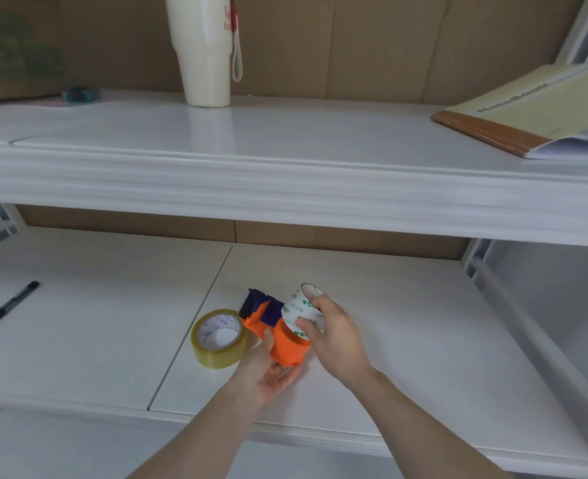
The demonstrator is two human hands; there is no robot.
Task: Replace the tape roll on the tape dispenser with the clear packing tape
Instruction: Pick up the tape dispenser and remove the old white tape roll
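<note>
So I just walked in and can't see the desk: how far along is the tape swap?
Early to midway. The left hand holds the orange dispenser, and the right hand grips the empty white core at its hub, apparently lifting it out. The clear packing tape lies untouched on the desk beside the dispenser. Left: set the core aside, mount and thread the clear roll.

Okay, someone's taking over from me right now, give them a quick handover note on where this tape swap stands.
Left hand: holds the orange tape dispenser from below, just above the white desk.
Right hand: fingers grip the empty white core, tilted, half out of the dispenser.
Clear packing tape: lies on the desk, left of the dispenser, untouched.
Done: old core nearly free.
Left: pull it clear, set it aside, seat the clear roll, thread the tape.
</note>
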